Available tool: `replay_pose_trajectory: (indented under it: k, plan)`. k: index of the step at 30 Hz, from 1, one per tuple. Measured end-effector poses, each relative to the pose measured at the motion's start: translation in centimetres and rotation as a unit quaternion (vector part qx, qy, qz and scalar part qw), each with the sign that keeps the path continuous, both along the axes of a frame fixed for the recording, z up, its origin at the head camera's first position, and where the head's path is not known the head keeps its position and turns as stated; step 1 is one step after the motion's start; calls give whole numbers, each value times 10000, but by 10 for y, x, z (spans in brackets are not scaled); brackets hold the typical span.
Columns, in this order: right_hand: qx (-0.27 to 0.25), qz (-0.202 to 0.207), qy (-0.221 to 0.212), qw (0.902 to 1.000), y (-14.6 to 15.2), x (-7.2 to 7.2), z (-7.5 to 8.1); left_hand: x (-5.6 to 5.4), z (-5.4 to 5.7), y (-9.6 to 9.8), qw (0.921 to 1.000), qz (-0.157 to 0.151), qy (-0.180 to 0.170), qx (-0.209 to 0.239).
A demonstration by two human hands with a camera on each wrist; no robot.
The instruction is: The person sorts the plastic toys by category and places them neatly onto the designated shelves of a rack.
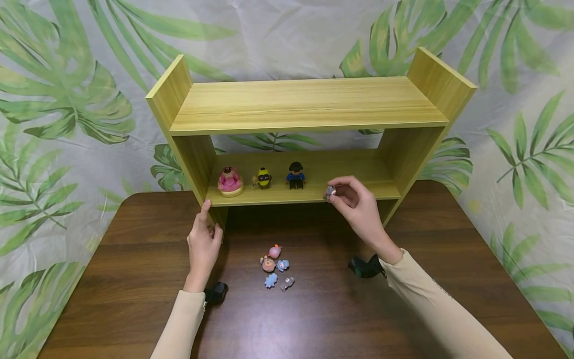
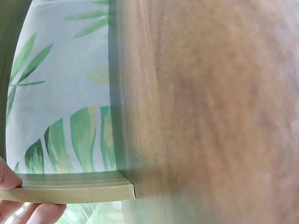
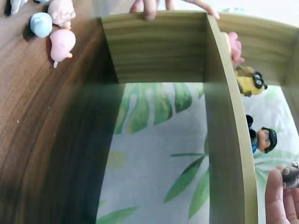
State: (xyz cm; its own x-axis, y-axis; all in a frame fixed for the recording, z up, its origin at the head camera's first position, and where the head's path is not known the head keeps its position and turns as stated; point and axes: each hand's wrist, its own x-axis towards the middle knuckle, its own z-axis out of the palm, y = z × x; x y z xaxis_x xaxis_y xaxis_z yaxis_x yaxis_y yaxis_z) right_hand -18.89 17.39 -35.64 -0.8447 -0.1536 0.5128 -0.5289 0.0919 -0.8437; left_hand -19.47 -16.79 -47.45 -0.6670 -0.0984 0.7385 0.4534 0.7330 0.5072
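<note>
My right hand (image 1: 359, 207) pinches a small grey toy figure (image 1: 331, 191) between thumb and fingertips, at the front edge of the middle board of a wooden shelf (image 1: 309, 107). In the right wrist view part of that grey figure (image 3: 290, 177) shows at the right edge. My left hand (image 1: 204, 247) grips the shelf's left side panel, its thumb (image 2: 8, 176) on one face and fingers on the other. Along the middle board stand a pink bear figure (image 1: 230, 182), a yellow figure with goggles (image 1: 263, 178) and a black-haired figure in blue (image 1: 295, 175).
On the brown table (image 1: 148, 249) before the shelf lie several small figures: a pink one (image 1: 275, 252), an orange-pink one (image 1: 267, 264), two blue ones (image 1: 283, 265) and a grey one (image 1: 288, 283). A leaf-print cloth (image 1: 287, 40) hangs behind the shelf.
</note>
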Motion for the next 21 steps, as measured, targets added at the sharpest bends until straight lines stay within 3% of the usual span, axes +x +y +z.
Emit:
replay_pose_trajectory:
  k: [7,14,21]
  plan:
    - [116,-192,42,9997,1,-5,4,-1,-1,0,10000,3,25,-10]
    - [496,-485,153,9975,-8,3,25,-1,-1,0,10000,25,46,-32]
    - [788,-766,58,9939,-12,-1,32,-1,-1,0,10000,26,49,-14]
